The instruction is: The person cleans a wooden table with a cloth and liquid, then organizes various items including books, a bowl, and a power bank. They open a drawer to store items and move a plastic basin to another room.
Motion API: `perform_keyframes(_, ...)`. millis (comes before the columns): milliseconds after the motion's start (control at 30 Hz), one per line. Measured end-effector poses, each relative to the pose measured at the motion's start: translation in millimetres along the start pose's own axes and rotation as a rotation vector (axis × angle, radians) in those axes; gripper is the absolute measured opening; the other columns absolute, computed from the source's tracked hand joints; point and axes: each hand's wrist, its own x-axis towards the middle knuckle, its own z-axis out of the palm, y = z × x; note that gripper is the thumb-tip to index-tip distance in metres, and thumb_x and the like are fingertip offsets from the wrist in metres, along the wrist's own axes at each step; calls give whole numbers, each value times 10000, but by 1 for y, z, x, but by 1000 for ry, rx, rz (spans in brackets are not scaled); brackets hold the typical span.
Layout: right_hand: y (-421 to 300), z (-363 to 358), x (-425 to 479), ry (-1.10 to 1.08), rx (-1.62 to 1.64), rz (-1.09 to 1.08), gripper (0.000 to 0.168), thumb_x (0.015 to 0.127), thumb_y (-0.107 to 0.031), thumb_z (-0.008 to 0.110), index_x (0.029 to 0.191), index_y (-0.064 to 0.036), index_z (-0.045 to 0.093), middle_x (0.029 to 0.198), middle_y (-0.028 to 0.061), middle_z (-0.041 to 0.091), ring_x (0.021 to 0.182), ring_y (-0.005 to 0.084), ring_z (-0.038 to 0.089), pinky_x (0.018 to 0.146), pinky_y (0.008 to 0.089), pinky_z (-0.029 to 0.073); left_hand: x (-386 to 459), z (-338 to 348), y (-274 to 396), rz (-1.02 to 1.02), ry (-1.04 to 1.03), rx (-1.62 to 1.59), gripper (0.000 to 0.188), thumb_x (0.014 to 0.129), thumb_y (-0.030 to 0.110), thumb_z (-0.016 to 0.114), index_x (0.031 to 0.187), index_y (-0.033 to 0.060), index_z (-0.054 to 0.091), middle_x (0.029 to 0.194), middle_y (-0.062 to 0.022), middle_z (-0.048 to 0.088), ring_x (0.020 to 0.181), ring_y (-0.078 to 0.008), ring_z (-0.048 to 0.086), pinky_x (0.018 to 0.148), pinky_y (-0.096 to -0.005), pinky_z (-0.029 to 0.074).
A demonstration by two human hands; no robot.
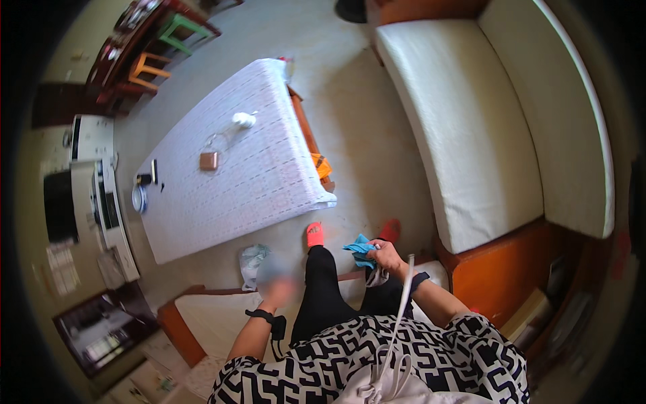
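Note:
My right hand (387,256) grips a crumpled blue cloth (360,247) above my right leg. Below that hand hangs a small grey-and-dark piece of fabric (377,276); whether it is held too, I cannot tell. A blurred patch covers most of my left hand (278,292), in front of my left leg. Something greyish-blue shows in the blur beyond its fingers, too unclear to name. Next to it, on the floor, stands a white plastic bag (251,260) with green print.
A low table (222,202) with a white patterned cloth bears a white bottle (244,120), a brown box (209,161) and a blue-and-white bowl (139,198). An orange bag (321,165) pokes out under its edge. On the right runs a cream-cushioned wooden sofa (474,131).

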Motion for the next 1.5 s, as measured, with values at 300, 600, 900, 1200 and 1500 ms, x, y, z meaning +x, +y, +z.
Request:
perform_keyframes(300,-90,150,88,200,-700,-454,350,684,-236,619,1005,-104,661,1115,148,587,1032,319,550,899,379,438,22,23,-162,36,168,60,108,869,122,506,909,55,580,835,-86,570,761,-212,536,695,-363,448)
perform_keyframes(600,-168,361,219,414,-1427,-875,426,677,-293,718,1050,-118,607,1161,172,504,1104,385,440,922,481,375,72,-179,-247,-356,277,-320,265,851,295,554,946,49,583,907,-184,606,895,-323,577,733,-402,455)
perform_keyframes(900,-271,515,382,281,-1282,-869,1035,590,-621,730,1389,-141,280,1421,281,227,1294,462,245,1042,519,271,140,-241,-342,-261,436,-523,346,807,294,619,1041,42,583,1005,-165,621,870,-316,595,736,-399,477)
perform_keyframes(1200,-324,578,421,152,-1800,-546,1057,545,-652,731,1407,-235,281,1480,165,187,1356,416,134,1036,657,119,161,-209,-362,-56,536,-643,488,775,324,661,1100,-5,505,1071,-208,564,962,-365,539,806,-427,441)
perform_keyframes(1500,-310,603,392,-48,-1669,-681,518,610,-425,777,955,-69,628,825,92,633,735,251,597,680,393,489,164,-244,-348,-202,708,-385,510,675,221,771,968,-39,446,922,-249,562,867,-421,543,758,-453,435)
